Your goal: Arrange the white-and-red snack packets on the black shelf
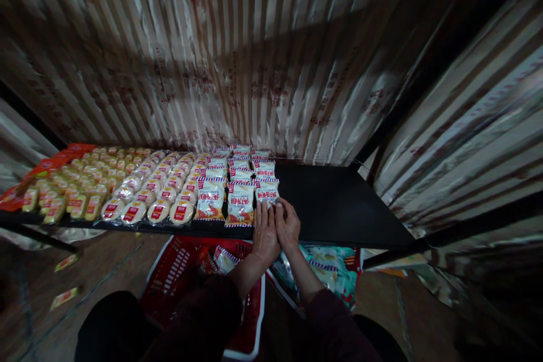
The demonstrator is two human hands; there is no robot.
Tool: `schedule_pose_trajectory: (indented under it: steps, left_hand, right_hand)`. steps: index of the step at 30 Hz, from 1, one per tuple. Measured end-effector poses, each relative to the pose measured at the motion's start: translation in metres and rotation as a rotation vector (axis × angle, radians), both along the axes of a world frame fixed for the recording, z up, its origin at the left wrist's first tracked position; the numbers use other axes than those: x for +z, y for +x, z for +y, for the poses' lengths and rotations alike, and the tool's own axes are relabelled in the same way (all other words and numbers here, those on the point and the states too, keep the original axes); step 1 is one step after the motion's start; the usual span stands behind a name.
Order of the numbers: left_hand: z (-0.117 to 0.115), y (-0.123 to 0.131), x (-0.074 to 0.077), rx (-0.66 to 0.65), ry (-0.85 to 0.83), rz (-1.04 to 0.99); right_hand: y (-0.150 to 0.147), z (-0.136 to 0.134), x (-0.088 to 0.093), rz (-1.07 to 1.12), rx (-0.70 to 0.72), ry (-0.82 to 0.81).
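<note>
Both hands meet at the front edge of a black shelf (339, 209). My left hand (265, 233) and my right hand (287, 225) lie side by side, fingers together, touching the front white snack packet (267, 192) of the rightmost row. Beside it are two more rows of the same white, red and blue packets (240, 206). Whether the fingers grip the packet or only rest on it is hidden.
Rows of round cakes in clear wrappers with red labels (156, 186) and yellowish packets (72, 186) fill the shelf's left half. A red basket (178, 277) with packets stands below, next to a large bag (335, 268). Striped foil covers the walls. Two packets lie on the floor (65, 263).
</note>
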State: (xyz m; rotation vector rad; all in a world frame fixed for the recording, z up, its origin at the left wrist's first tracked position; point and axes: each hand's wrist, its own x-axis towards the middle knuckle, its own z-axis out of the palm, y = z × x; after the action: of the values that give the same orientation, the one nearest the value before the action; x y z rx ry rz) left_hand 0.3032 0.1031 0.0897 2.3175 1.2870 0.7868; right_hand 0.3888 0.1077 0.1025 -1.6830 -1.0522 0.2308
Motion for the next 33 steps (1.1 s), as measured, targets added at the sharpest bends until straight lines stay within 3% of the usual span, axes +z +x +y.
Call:
schedule_pose_trajectory:
  steps: [7,14,19,24,28,33]
  left_hand:
    - [-0.024,-0.040,-0.004,-0.168,0.069,-0.032]
    - [-0.065,-0.096,-0.042,-0.139,0.047,-0.028]
    - [-0.087,-0.133,-0.074,-0.098,-0.064,0.102]
    - [-0.101,-0.152,-0.100,-0.059,-0.247,0.234]
    - [-0.101,-0.155,-0.112,-0.042,-0.461,0.308]
    - [-0.095,-0.160,-0.120,0.029,-0.692,0.351]
  right_hand:
    - [-0.039,-0.036,0.005,0.036,0.108,0.108]
    - [-0.093,-0.073,-0.025,0.047,0.168,0.065]
    - [-0.128,-0.093,-0.059,0.082,0.227,-0.129]
    - [-0.147,-0.106,-0.092,0.049,0.270,-0.453]
    - [-0.151,-0.111,-0.108,0.018,0.303,-0.668]
    - [-0.148,-0.114,-0.122,0.044,0.321,-0.738]
